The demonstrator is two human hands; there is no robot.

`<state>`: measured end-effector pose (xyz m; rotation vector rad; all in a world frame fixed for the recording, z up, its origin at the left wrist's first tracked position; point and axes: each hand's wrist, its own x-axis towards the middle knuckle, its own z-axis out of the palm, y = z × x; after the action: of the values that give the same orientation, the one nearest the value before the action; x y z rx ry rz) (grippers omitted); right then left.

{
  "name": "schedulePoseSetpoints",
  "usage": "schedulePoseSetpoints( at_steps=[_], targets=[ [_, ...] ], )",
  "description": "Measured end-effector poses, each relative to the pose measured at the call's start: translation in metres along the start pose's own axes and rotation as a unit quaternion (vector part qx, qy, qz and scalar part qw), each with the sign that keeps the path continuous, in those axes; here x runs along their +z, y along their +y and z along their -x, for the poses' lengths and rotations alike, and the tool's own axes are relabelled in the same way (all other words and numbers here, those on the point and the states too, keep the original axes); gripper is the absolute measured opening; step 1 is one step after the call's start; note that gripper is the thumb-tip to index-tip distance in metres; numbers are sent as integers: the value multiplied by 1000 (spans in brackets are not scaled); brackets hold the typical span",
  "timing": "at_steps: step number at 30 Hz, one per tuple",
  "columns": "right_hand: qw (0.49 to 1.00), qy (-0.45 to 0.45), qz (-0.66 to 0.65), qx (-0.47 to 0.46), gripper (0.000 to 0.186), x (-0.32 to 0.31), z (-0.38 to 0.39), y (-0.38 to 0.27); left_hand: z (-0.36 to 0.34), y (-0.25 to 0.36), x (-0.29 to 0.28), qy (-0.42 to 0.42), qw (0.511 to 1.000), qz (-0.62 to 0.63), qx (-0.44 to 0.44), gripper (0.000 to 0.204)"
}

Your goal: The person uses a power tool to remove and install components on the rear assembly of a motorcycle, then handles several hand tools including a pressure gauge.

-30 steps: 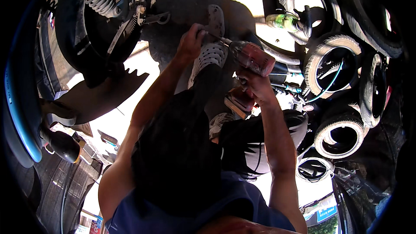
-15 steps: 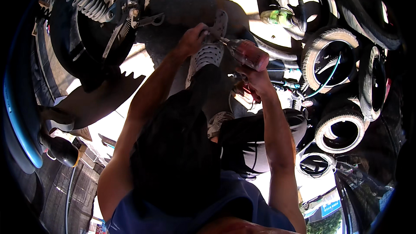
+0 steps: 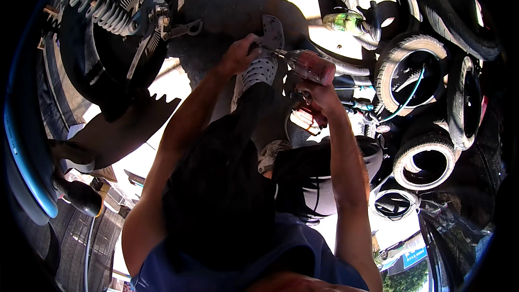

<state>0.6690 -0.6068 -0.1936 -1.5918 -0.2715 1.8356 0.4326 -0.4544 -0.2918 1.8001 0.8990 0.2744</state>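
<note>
My right hand grips a red cordless drill, its chuck and bit pointing up-left toward my left hand. The fingers of my left hand are closed at the bit's tip; what they hold is too small to make out. Both hands are above my white perforated clog, below which dark trouser legs show. A red and dark object sits just beneath the drill handle, partly hidden by my right hand.
A motorcycle wheel with a coil spring and fork stands at upper left, above a dark fender. Several loose tyres crowd the right, with a green bottle among them. A blue curved panel is at far left.
The scene has shifted a little in view. The drill has moved slightly left with my right hand, its tip staying at my left fingers.
</note>
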Motion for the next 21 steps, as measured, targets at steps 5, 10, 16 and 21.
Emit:
schedulePoseSetpoints(
  at_steps=[5,10,16,21],
  targets=[
    [999,0,-44,7,21,-11,-10,14,-3,-1,3,15,1000,-8,-15,35],
    [995,-18,-94,33,23,-20,-17,22,-2,8,12,57,981,92,-158,46],
    [986,-14,-166,15,37,-19,-26,35,2,8,19,64,981,98,-157,52],
    [992,-47,-116,34,35,-20,-26,22,12,17,16,133,970,125,-159,49]
  ],
)
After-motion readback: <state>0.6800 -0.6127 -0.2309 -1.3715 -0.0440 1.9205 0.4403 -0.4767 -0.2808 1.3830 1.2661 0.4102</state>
